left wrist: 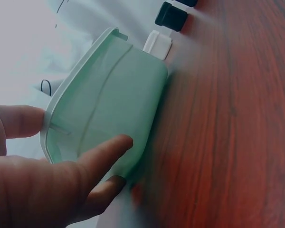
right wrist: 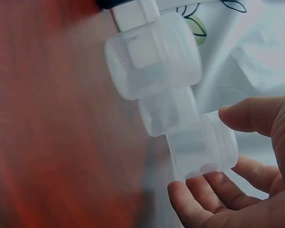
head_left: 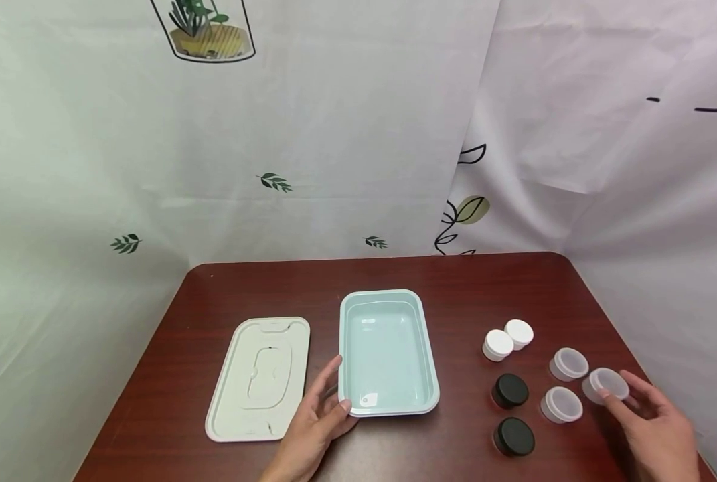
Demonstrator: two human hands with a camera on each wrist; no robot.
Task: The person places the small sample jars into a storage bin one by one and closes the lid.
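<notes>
Nearest: left hand [head_left: 314, 426] at the near-left corner of the blue bin [head_left: 388, 351], thumb on the rim, fingers against the outer wall, so a light hold on that corner. Right hand [head_left: 659, 425] at the table's right side, pinching a clear jar [head_left: 612, 381], thumb on the lid edge, fingertips round the lower body (they show through the plastic in the right wrist view). Can't tell if the jar is off the table.

Around it: a near clear jar [head_left: 562, 404] and a far clear jar [head_left: 569, 364], both very close to the held one; contact unclear. Further left, a front black-lidded jar [head_left: 514, 437] and a rear black-lidded jar [head_left: 511, 391], apart from each other.

Bin sits mid-table, nothing in it. Pale lid [head_left: 258, 395] lies flat to its left, separate. Beyond the black lids, two white jars [head_left: 498, 344], [head_left: 519, 333], side by side. Far end: table edge, then the printed sheet [head_left: 334, 127].

My read: step in hand is securing the first jar while the bin is steadied. Next move calls for a firm pinch and a straight lift clear of both neighbours (they're close enough to get knocked).
</notes>
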